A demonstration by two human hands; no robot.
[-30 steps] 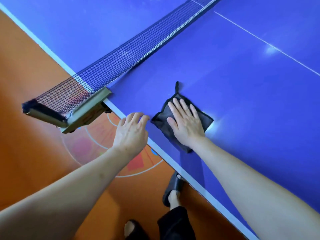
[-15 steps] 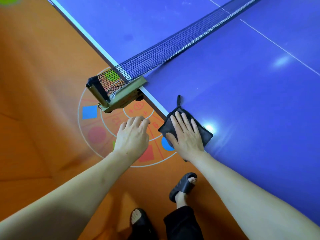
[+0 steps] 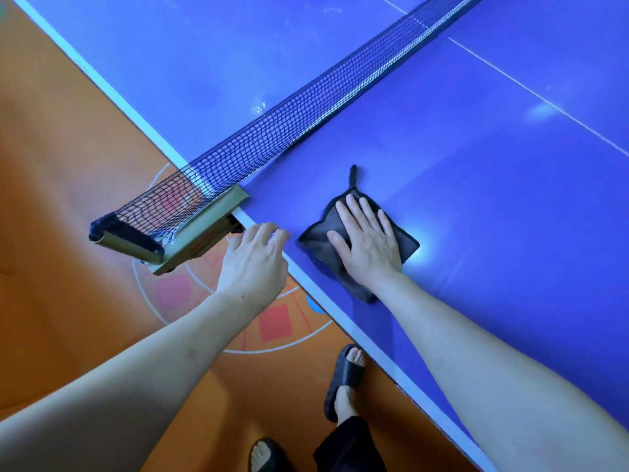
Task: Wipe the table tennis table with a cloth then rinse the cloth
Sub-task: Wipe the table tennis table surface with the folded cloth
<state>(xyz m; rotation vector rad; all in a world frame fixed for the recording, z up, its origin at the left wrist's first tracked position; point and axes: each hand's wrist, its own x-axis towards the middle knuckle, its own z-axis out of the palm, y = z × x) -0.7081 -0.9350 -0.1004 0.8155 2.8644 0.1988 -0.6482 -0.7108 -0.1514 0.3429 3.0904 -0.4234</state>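
A dark grey folded cloth (image 3: 320,238) with a small hanging loop lies flat on the blue table tennis table (image 3: 493,172), close to its white side edge. My right hand (image 3: 369,243) presses flat on the cloth with straight, spread fingers. My left hand (image 3: 253,262) hovers at the table's side edge just right of the net clamp, its fingertips touching the edge, holding nothing.
The black net (image 3: 289,124) runs diagonally across the table to a brass-coloured net post and clamp (image 3: 190,235) hanging over the side. Below is an orange floor (image 3: 68,185) with painted circles and coloured shapes. My feet in dark slippers (image 3: 343,379) stand beside the table.
The cloth under my right hand has slid from the very table edge a little inward onto the blue surface. My left hand stays by the edge near the clamp.
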